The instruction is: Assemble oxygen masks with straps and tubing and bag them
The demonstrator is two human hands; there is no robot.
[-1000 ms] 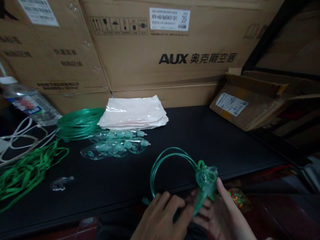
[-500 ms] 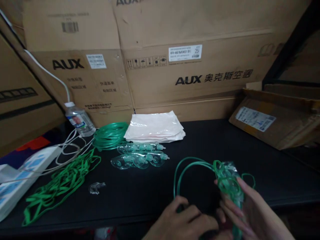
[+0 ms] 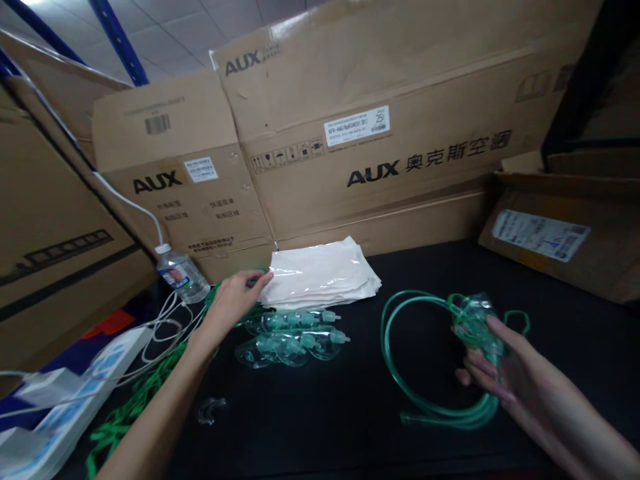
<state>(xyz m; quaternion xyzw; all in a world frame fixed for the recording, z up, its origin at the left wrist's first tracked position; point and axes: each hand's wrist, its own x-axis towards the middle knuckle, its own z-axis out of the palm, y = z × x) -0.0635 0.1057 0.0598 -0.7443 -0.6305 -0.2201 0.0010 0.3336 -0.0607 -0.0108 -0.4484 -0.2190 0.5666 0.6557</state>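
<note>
My right hand (image 3: 495, 357) is closed around a clear green oxygen mask (image 3: 475, 320), with a thin green strap looped about it. Green tubing (image 3: 395, 373) hangs from that hand in a wide loop, its free end pointing left. On the far side of the table, my left hand (image 3: 240, 293) reaches over the coiled green tubing, which it mostly covers. Its thumb is at the left edge of a stack of white plastic-film bags (image 3: 320, 273), with a gap between thumb and forefinger. Several more green masks (image 3: 295, 347) lie in rows in front of the stack.
Left of my forearm are tangled green elastic straps (image 3: 135, 393), a white power strip (image 3: 85, 393) with cables and a plastic bottle (image 3: 185, 277). A small clear curved piece (image 3: 211, 411) lies near the front. Large cardboard boxes (image 3: 425, 133) wall the back; an opened carton (image 3: 560, 233) sits right.
My left hand has left the tubing beside my right hand and moved far left to the white bags. The tubing now hangs in a loop. My view has tilted up.
</note>
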